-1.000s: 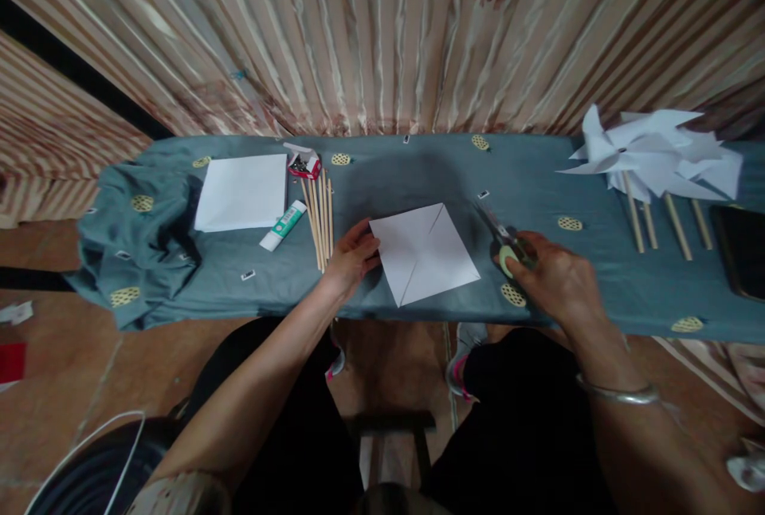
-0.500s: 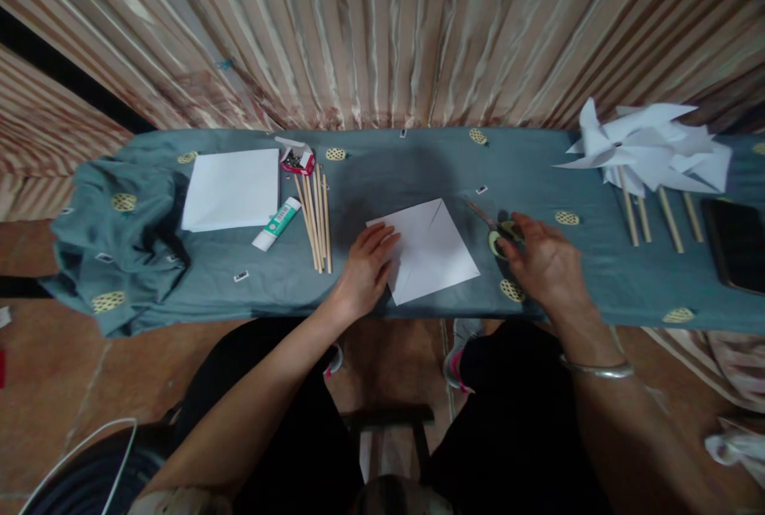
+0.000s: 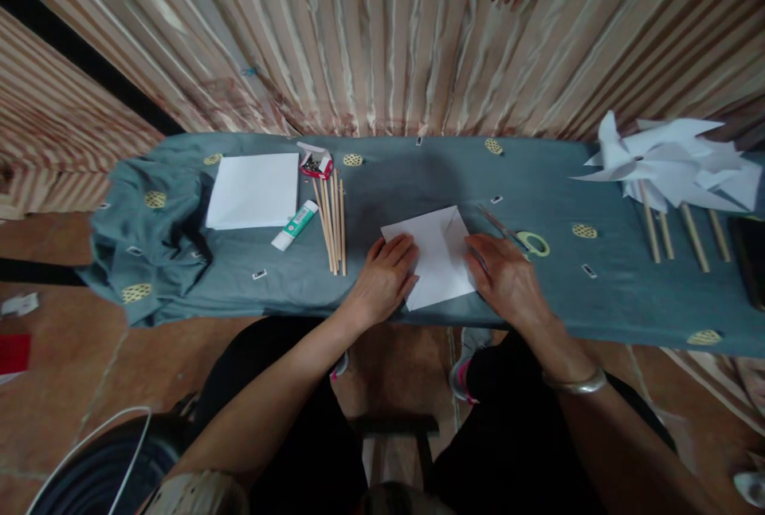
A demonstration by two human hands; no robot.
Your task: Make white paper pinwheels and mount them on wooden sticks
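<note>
A white square sheet of paper lies on the cloth in front of me, turned at an angle, with a crease or cut line near its far corner. My left hand rests on its left side, fingers stretched over the sheet. At the right edge, my right hand has its bent fingers and thumb closed on the paper; the fingertips' undersides are hidden. Just beyond the right hand lie scissors with pale green handles, blades pointing away to the left, untouched by either hand.
To the left are a stack of white paper, a glue stick, several wooden sticks and an open red box of small metal pieces. Paper pinwheels on sticks lie at right, beside a dark phone.
My right hand has let go of the scissors and moved left to the sheet's right edge. The left hand stays on the sheet. The whole view has shifted slightly.
</note>
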